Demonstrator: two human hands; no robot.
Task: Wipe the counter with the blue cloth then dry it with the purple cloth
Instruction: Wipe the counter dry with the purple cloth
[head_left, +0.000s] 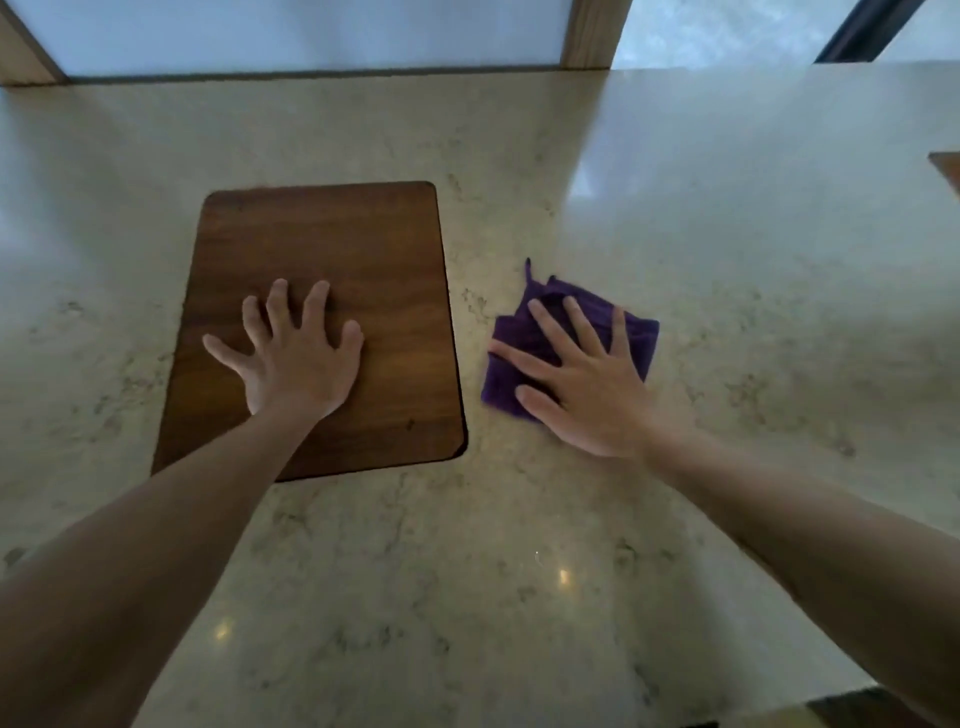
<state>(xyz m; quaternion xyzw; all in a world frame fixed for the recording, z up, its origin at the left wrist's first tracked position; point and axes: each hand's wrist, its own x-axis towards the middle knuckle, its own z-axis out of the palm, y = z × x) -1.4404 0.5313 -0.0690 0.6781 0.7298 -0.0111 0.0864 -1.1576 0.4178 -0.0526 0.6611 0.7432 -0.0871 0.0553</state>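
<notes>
A folded purple cloth (636, 332) lies flat on the pale marbled counter (727, 234), right of centre. My right hand (582, 384) presses down on it with straight, spread fingers, covering much of it. My left hand (293, 358) rests flat, fingers spread, on a dark wooden board (322, 234) set into the counter to the left of the cloth. No blue cloth is in view.
The wooden board's right edge runs close to the purple cloth. A window with wooden frame posts (592, 31) lines the counter's far edge. A small wooden corner (948, 169) shows at the far right edge. The counter's near edge (810, 701) is at bottom right.
</notes>
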